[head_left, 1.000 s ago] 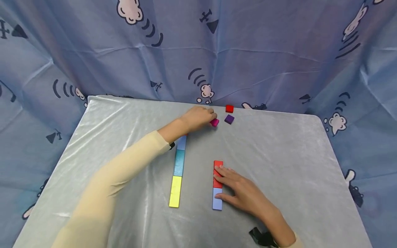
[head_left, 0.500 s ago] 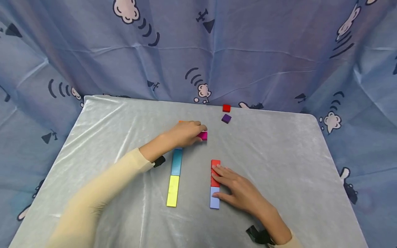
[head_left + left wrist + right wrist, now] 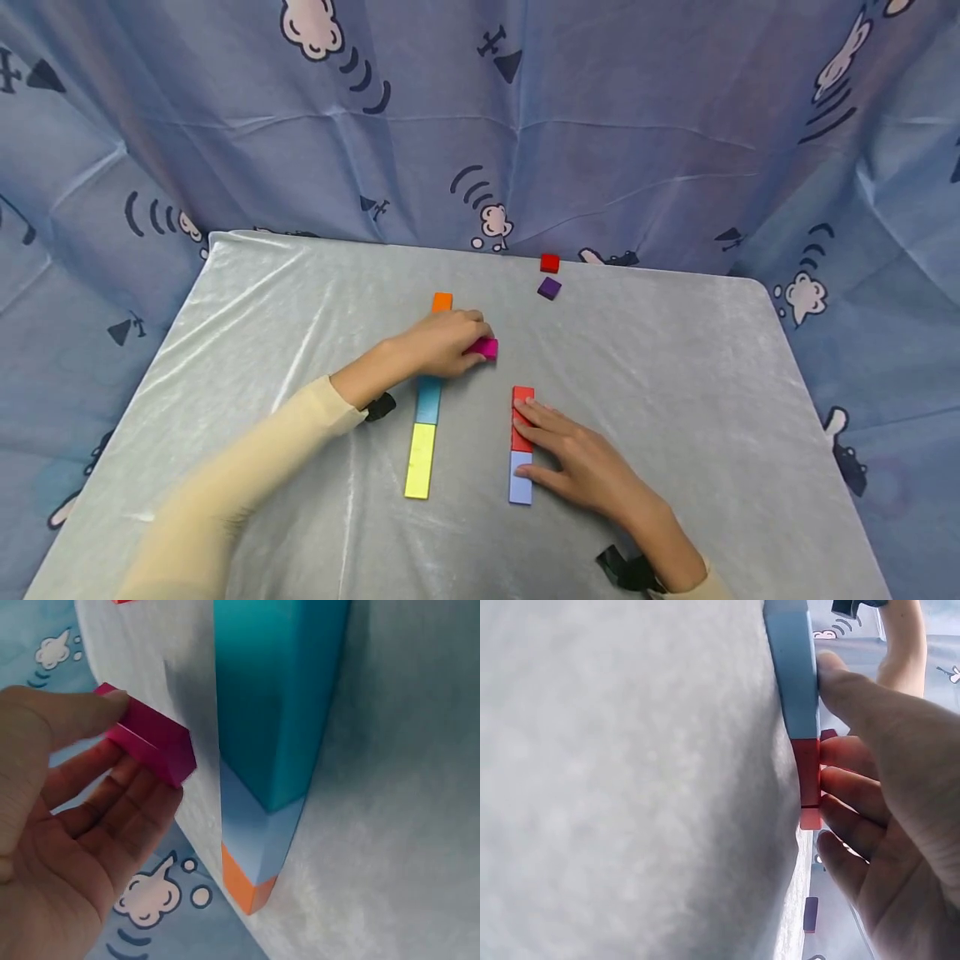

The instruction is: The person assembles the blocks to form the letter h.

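My left hand [image 3: 442, 343] pinches a magenta block [image 3: 154, 742] between thumb and fingers. In the head view this hand is over the far part of the left row: a yellow block [image 3: 421, 462], a teal block [image 3: 429, 402], a light blue block [image 3: 262, 832] and an orange block [image 3: 442, 302]. The hand hides the light blue one in the head view. My right hand [image 3: 588, 458] rests its fingertips on the shorter row, fingers relaxed. That row has red blocks [image 3: 522, 395] at its far end and a periwinkle-blue block [image 3: 520, 492] nearest me, with the thumb on it.
Near the table's far edge lie a small red block [image 3: 550, 263] and a purple block [image 3: 550, 288]. A pale grey cloth [image 3: 660, 350] covers the table. Behind hangs a blue patterned curtain [image 3: 637, 100].
My left hand has brought the magenta block from beside the purple block toward me and left, beyond the shorter row. My right hand stays on its row.
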